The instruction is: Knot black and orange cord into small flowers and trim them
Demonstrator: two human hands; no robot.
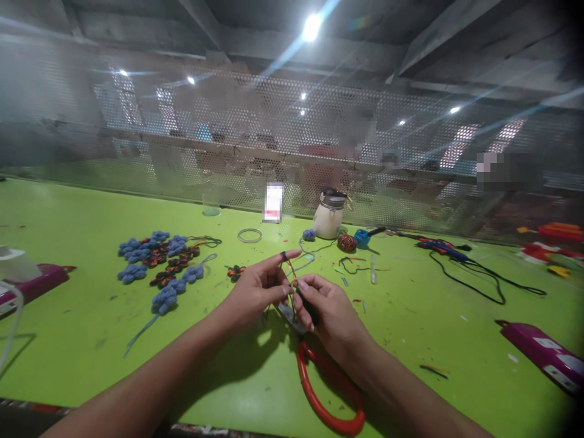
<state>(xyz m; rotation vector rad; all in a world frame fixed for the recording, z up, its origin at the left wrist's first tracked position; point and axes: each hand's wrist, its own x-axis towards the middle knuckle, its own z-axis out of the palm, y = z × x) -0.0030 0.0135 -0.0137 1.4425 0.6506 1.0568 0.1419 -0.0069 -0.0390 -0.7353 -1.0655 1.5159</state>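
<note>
Dark and orange yarn [283, 256] loops round the raised index finger of my left hand [255, 285], whose thumb and other fingers pinch the work. Close against it, my right hand [331, 304] is closed round a dark-handled tool [309, 307] that looks like a crochet hook; its tip is hard to make out among the fingers. Red-handled scissors [314, 395] lie under my hands, their blades partly hidden. Left of my left hand sits a small black-and-orange crocheted flower [235, 273]. Farther left is a cluster of blue crocheted flowers [164, 299] and black-and-orange ones [177, 265].
On the green table [205, 377] stand a pale jar [328, 220], a yarn ball [347, 243] and a blue container [362, 238]. A cabled blue tool [444, 250] and a purple power strip [542, 353] lie right. A perforated screen [255, 140] runs along the back.
</note>
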